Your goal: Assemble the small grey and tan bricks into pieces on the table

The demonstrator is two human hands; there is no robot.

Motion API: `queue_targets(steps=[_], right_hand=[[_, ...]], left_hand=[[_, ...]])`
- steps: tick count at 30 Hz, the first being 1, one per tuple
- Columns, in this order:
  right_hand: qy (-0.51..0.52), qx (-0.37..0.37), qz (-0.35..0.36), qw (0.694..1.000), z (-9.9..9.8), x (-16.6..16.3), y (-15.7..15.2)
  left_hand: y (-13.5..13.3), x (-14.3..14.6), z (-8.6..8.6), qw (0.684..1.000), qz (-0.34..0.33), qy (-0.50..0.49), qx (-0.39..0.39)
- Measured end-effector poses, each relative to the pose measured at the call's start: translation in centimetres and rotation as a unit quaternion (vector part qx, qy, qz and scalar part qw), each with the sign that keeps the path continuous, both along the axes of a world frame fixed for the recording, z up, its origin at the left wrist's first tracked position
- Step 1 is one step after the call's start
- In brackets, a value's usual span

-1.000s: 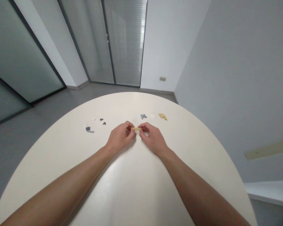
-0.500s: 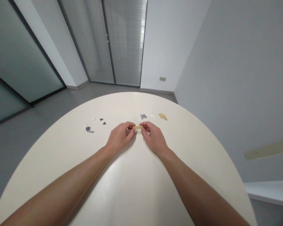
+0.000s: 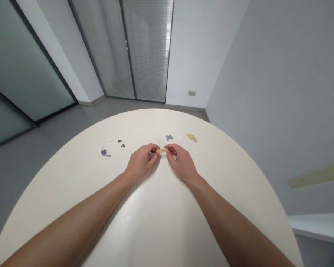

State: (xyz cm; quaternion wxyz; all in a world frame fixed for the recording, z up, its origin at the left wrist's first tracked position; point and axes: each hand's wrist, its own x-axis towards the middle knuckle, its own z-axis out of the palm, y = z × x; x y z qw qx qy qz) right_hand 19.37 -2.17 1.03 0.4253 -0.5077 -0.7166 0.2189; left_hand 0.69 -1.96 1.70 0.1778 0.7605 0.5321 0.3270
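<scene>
A small tan plate piece (image 3: pixel 161 150) is pinched between both hands just above the round cream table (image 3: pixel 156 222). My left hand (image 3: pixel 141 161) grips its left end with curled fingers, and a bit of red shows at those fingertips. My right hand (image 3: pixel 180 162) pinches the right end with thumb and forefinger. Both forearms reach in from the bottom of the view.
Beyond the hands lie loose pieces: a grey one (image 3: pixel 169 137), a white one (image 3: pixel 180 137) and a tan one (image 3: pixel 192 137). To the left sit dark grey bits (image 3: pixel 105 153), two small black bits (image 3: pixel 121 143) and a tiny white bit (image 3: pixel 110 141). Glass doors and walls stand behind.
The tan piece and both hands have shifted very slightly up and away from me; the grip on the piece is unchanged.
</scene>
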Motion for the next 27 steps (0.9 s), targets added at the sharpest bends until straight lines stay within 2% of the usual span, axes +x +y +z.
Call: queue_targets(steps=[27], right_hand=[[-0.007,0.005,0.003,1.0,0.14,-0.03,-0.08]], left_hand=[[-0.26,0.19,0.55,1.0,0.008,0.01,-0.004]])
